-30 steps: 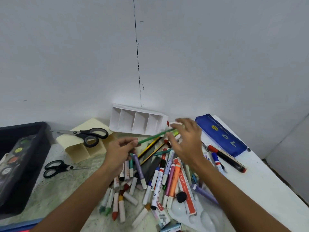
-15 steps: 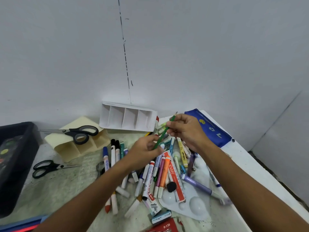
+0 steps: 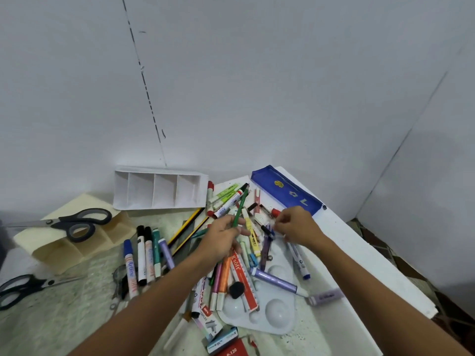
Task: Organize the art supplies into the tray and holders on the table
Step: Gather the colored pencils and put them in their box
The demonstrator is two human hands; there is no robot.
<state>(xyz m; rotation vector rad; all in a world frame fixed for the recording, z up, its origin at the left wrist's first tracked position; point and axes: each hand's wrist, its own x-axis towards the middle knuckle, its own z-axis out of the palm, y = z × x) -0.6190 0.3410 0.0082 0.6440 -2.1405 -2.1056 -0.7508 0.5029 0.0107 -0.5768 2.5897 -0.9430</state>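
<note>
Gripping a green pencil [image 3: 240, 209] near its lower end, the left hand [image 3: 223, 240] holds it tilted, tip pointing far and slightly right, above the marker pile. The right hand [image 3: 295, 227], just right of it, pinches something small, perhaps a clip. The white divided holder [image 3: 159, 188] lies far left on the surface [image 3: 334, 253].

A divided holder [image 3: 159, 187] lies on its side at the far edge of the surface [image 3: 347, 242], against the wall. Left of it lies a second holder [image 3: 77, 242] with scissors [image 3: 74, 223] on top; another pair of scissors [image 3: 28, 287] lies nearer, at the left edge. A pencil case [image 3: 285, 191] lies far right. Between them spreads a heap of markers [image 3: 144, 253], and near right of it a palette [image 3: 272, 312].
</note>
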